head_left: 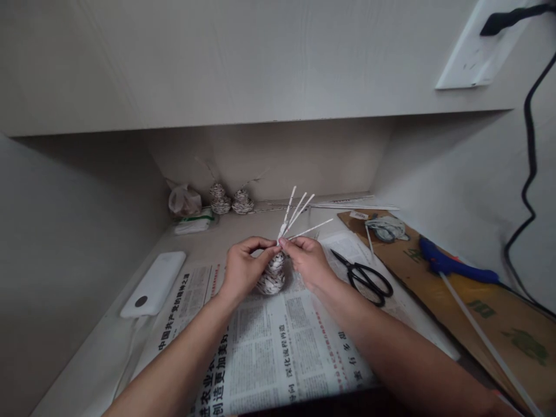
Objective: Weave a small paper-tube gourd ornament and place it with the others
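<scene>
A small gourd-shaped weave of rolled newspaper strips (271,279) stands over the spread newspaper, its rounded base toward me. My left hand (249,263) pinches its narrow top from the left, thumb and fingertips closed. From the right, my right hand (307,258) grips the same top, fingers pressed on the strips. Several thin paper strips (299,211) fan up and to the right from between my fingertips. Part of the weave's upper section is hidden behind my fingers. Black-handled scissors (365,275) lie to the right of my right hand.
Newspaper (264,347) covers the desk. A white power bank (154,284) with a cable lies left. Two woven gourds (242,201) and a plastic bag (185,200) sit at the back. On cardboard (469,307) at right rests a blue glue gun (456,265). A cabinet panel overhangs the back.
</scene>
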### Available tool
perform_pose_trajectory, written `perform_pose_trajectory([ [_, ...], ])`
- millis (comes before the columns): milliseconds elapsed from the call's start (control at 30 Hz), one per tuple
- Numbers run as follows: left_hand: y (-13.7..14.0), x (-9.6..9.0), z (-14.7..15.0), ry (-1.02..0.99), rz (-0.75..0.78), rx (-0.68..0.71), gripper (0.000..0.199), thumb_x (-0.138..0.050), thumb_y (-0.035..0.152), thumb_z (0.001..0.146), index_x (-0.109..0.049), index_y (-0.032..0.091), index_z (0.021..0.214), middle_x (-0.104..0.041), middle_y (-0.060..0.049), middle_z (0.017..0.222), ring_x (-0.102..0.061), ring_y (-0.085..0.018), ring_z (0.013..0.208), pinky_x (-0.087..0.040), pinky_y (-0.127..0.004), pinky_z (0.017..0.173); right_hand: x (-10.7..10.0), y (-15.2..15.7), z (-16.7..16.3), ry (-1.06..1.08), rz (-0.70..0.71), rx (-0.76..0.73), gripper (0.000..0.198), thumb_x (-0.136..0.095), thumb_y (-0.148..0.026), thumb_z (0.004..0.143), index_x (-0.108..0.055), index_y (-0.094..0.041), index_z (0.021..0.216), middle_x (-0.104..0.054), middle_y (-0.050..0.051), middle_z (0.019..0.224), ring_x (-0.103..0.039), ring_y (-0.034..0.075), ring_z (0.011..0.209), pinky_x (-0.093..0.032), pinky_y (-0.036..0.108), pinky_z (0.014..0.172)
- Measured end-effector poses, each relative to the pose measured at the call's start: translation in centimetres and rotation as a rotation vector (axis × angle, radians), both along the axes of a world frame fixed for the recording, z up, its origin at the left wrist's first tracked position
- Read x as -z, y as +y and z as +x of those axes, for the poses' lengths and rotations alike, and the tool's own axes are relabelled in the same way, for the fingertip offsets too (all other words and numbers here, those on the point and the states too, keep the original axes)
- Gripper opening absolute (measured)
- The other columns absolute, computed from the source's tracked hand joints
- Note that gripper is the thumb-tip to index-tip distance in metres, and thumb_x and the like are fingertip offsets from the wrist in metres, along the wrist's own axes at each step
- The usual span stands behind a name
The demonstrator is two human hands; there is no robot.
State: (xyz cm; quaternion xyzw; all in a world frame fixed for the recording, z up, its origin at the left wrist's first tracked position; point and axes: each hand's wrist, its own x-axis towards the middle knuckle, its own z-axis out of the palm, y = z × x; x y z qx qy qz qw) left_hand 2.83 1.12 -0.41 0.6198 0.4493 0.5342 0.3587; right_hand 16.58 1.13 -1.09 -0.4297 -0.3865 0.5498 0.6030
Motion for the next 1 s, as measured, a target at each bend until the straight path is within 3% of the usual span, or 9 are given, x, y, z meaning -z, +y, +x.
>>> perform_pose_trajectory([
  [200,0.0,-0.2,0.0,-0.367,-0.337,0.335,0.033,-0.079,0.026,0.066,-0.069,0.014,0.095,-0.073,-0.006,0.084,-0.066,-0.014,0.076,-0.049,-0.023,0.071,0.5,0.1,-0.1,0.035,0.088,-0.023,0.024,-0.075,-0.039,0.066,-0.067,-0.016,0.067,-0.064,-0.001,0.061,-0.053,0.011,0.056,-0.041,0.024,0.056],
  [367,-0.1,-0.2,0.2,-0.420,-0.405,0.248,0.028,-0.082,0.022,0.060,-0.067,0.012,0.081,-0.071,-0.003,0.069,-0.062,-0.010,0.058,-0.046,-0.020,0.058,0.7,0.2,0.1,-0.115,0.167,0.016,0.024,-0.073,-0.038,0.070,-0.066,-0.017,0.063,-0.061,-0.002,0.058,-0.051,0.011,0.055,-0.040,0.024,0.056],
  [600,0.4,0.3,0.2,-0.380,-0.251,0.070,0.022,-0.083,0.024,0.058,-0.068,0.015,0.073,-0.072,-0.002,0.071,-0.064,-0.012,0.063,-0.048,-0.021,0.061,0.5,0.0,0.3,-0.296,0.216,0.027,0.021,-0.069,-0.037,0.074,-0.069,-0.016,0.070,-0.068,0.002,0.066,-0.058,0.014,0.061,-0.044,0.025,0.059],
  [800,0.3,0.6,-0.1,0.008,-0.001,-0.090,0.012,-0.073,0.025,0.071,-0.074,0.017,0.079,-0.075,-0.007,0.089,-0.069,-0.019,0.085,-0.052,-0.031,0.080,0.5,-0.1,0.3,-0.426,0.224,0.013,0.017,-0.066,-0.033,0.075,-0.072,-0.017,0.074,-0.072,0.005,0.072,-0.063,0.018,0.067,-0.047,0.027,0.064],
  [1000,0.1,1.4,0.3,0.326,0.339,-0.171,0.012,-0.065,0.021,0.079,-0.074,0.019,0.086,-0.074,-0.008,0.097,-0.068,-0.020,0.092,-0.052,-0.035,0.088,0.8,0.1,0.1,-0.309,0.172,0.029,0.020,-0.068,-0.035,0.072,-0.068,-0.016,0.065,-0.067,0.002,0.062,-0.059,0.014,0.059,-0.044,0.025,0.059],
])
